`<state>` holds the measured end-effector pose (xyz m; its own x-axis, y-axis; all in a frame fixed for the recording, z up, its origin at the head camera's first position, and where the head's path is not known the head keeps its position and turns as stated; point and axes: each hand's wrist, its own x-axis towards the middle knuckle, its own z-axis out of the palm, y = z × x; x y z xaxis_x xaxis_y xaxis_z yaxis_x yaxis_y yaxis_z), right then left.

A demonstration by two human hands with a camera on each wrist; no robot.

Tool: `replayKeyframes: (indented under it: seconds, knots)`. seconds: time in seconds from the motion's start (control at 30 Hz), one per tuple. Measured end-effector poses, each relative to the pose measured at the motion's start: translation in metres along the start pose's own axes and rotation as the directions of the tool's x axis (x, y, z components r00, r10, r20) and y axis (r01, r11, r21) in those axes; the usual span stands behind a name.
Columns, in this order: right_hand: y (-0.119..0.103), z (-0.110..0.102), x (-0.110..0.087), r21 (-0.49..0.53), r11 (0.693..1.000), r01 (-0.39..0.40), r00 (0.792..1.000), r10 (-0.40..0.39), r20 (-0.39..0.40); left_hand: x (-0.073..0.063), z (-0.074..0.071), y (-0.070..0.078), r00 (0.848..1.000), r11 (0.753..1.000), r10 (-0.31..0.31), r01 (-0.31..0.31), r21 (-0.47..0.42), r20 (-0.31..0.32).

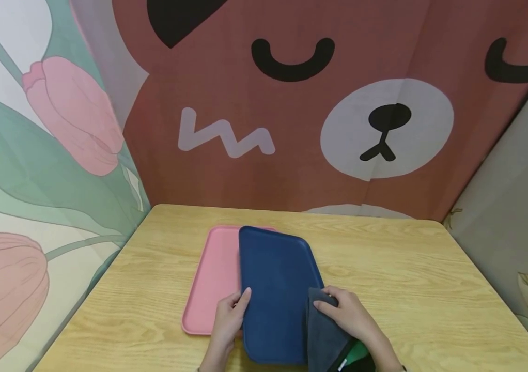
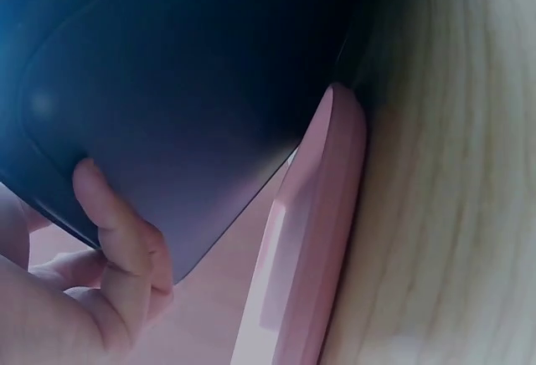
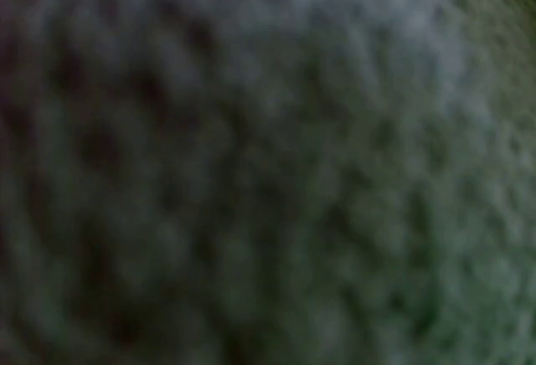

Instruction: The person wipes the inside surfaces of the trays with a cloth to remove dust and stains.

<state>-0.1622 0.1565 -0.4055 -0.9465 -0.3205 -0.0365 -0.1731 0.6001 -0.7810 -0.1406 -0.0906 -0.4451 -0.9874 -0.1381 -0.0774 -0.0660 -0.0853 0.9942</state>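
A dark blue tray [image 1: 275, 294] is held up at a tilt, partly over a pink tray [image 1: 215, 279] that lies on the table. My left hand [image 1: 229, 318] grips the blue tray's left edge, thumb on its face; in the left wrist view the fingers [image 2: 126, 248] curl against the tray's underside. With my right hand [image 1: 347, 312] I pinch a dark grey cloth [image 1: 324, 330] at the blue tray's right edge. The cloth hangs down and shows a green patch and a white tag. Blurred cloth fills the right wrist view.
The wood-grain table [image 1: 408, 279] extends to both sides of the trays. A brown curtain [image 1: 222, 181] with a bear's face hangs behind it, and a flower-patterned curtain [image 1: 68, 196] is at the left. Pale fabric [image 1: 515, 206] hangs at the right.
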Motion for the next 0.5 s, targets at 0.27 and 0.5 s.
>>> replayKeyframes:
  seconds: [0.27,0.5]
  knots:
    - [-0.0008,-0.0002,-0.0003,-0.002,1.000,0.009,1.000,-0.009,0.001,-0.0029,-0.0010,0.0022,0.998,1.000,-0.011,0.010,0.026,0.068]
    - [-0.0010,0.0005,-0.0016,0.006,1.000,0.010,1.000,-0.010,0.008,-0.0031,-0.0019,0.0031,0.993,0.998,0.020,-0.026,0.049,0.120]
